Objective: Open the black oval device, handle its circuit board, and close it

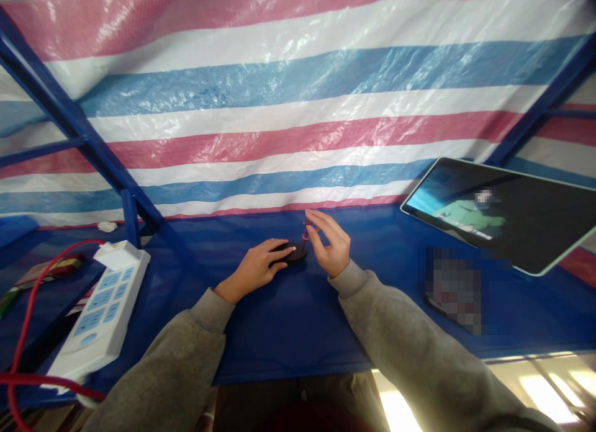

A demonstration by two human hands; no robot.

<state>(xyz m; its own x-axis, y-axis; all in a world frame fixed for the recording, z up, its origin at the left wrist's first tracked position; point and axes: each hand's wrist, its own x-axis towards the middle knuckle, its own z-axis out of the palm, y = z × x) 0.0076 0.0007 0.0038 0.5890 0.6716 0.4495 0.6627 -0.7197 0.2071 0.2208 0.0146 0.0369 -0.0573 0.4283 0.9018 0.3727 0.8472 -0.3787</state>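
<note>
A small black, rounded, flat object (298, 253) lies on the blue tabletop (279, 333); its exact kind is unclear. My left hand (254, 264) grips its left side, fingers over the top and thumb along the near edge. Above its right end, my right hand (329, 239) pinches a small screwdriver (305, 231) with a purple handle. The screwdriver stands nearly upright, its tip down at the black object's top. Whatever lies under the tip is too small to make out.
At left, a white power strip (100, 317) has a red cable (28, 301) running by it. A tablet-like screen (516, 215) leans at right, with a blurred-out flat device (454, 292) before it. Blue metal bars (88, 134) and a striped plastic sheet (302, 131) enclose the back.
</note>
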